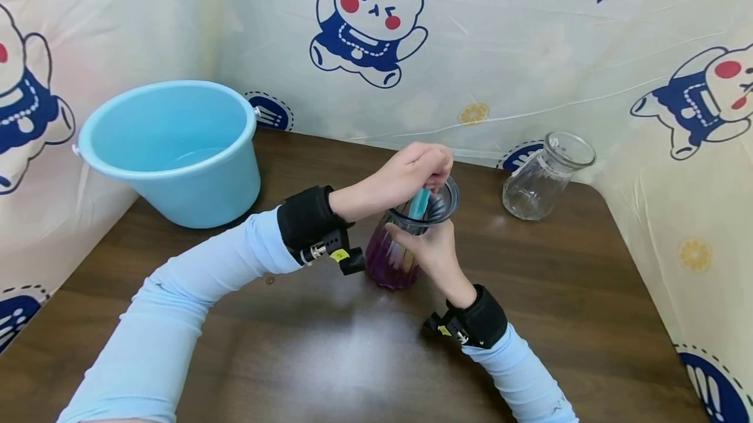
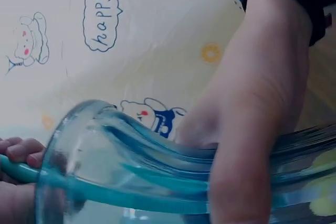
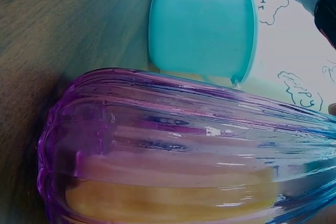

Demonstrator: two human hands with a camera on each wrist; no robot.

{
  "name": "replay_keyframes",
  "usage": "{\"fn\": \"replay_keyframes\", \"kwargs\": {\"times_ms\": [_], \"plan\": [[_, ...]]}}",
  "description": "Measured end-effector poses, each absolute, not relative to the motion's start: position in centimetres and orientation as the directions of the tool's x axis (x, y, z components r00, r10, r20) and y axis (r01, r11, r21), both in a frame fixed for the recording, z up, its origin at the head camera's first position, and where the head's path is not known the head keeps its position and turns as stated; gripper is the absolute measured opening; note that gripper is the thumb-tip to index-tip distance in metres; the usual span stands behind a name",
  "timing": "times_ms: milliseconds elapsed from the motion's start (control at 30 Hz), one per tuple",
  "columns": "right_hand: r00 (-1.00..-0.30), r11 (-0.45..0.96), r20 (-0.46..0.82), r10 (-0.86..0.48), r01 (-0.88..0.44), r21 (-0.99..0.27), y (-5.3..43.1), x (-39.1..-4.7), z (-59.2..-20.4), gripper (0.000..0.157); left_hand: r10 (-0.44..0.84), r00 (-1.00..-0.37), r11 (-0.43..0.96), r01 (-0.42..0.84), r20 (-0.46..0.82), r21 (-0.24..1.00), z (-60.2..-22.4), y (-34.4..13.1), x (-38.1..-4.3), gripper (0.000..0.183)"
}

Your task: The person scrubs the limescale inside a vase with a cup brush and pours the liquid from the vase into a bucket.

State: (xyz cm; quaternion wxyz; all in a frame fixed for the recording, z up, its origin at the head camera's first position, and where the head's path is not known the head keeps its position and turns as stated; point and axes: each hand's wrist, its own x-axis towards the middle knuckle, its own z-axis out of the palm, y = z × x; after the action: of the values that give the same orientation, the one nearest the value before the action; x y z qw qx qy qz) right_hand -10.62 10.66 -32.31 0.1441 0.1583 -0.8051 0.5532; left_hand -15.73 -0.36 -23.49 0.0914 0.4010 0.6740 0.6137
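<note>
A ribbed glass vase (image 1: 385,259), purple at the base and bluish toward its flared mouth, stands on the table. My right hand (image 1: 436,250) grips it round the neck, thumb on the near side. Above the mouth, my left hand (image 1: 416,169) holds the teal handle (image 1: 419,203) of a sponge bottle brush that reaches down inside. Through the glass in the right wrist view shows its yellow sponge head (image 3: 168,199), near the vase's bottom. The left wrist view has left fingers (image 2: 23,150) curled round the handle beside the rim.
A light blue bucket (image 1: 229,191) stands at the back left of the brown wooden table (image 1: 282,357). At the back right is a clear glass jar (image 1: 532,189), leaning in view. A printed sheet (image 1: 488,31) with cartoon bears hangs behind and along the sides.
</note>
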Motion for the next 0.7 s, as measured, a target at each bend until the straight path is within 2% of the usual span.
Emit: {"fn": "replay_keyframes", "kwargs": {"times_ms": [367, 700], "plan": [[-0.912, 0.244, 0.39, -0.124, -0.409, -0.879, 10.8, -10.7, -32.5, 0.051, 0.658, -0.435, -0.237, 0.655, 0.614, 0.718, -19.3, -1.3, -14.5, 0.031], [-0.915, 0.285, 0.384, -0.126, -0.404, -0.869, 10.9, -10.8, -32.5, 0.057, 0.676, -0.373, -0.247, 0.699, 0.636, 0.672, -18.0, -0.6, -15.0, 0.032]]}}
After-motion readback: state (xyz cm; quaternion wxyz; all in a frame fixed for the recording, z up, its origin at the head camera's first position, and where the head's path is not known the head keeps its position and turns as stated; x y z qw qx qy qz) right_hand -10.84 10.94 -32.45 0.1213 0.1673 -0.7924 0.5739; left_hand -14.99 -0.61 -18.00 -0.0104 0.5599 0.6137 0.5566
